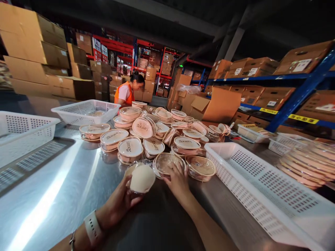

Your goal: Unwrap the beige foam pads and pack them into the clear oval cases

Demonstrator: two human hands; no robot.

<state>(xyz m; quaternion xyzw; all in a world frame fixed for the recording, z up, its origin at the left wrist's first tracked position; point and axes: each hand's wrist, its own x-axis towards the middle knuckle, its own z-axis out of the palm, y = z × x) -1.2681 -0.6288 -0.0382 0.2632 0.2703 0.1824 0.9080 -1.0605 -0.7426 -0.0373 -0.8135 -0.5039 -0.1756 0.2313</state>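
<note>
My left hand (123, 198) is closed around a rounded cream-coloured item (142, 177) in clear, shiny wrapping, held above the table. My right hand (180, 181) grips the near edge of an oval case (164, 161) with a clear top, its thumb at the side and its fingers on top. Right beside it sits another clear-topped oval case (200, 167). Behind both hands spreads a heap of pink oval cases with pale lids, several printed with "beauty", such as this lidded case (130, 147). Some lie flat and others lean on their edges.
A white perforated basket (251, 184) stands at the right, and two more, including this basket (86, 108), at the left. Stacked pink cases (309, 160) rise at the far right. A person in an orange vest (125, 93) is across the metal table (65, 174). Cartons and shelving stand behind.
</note>
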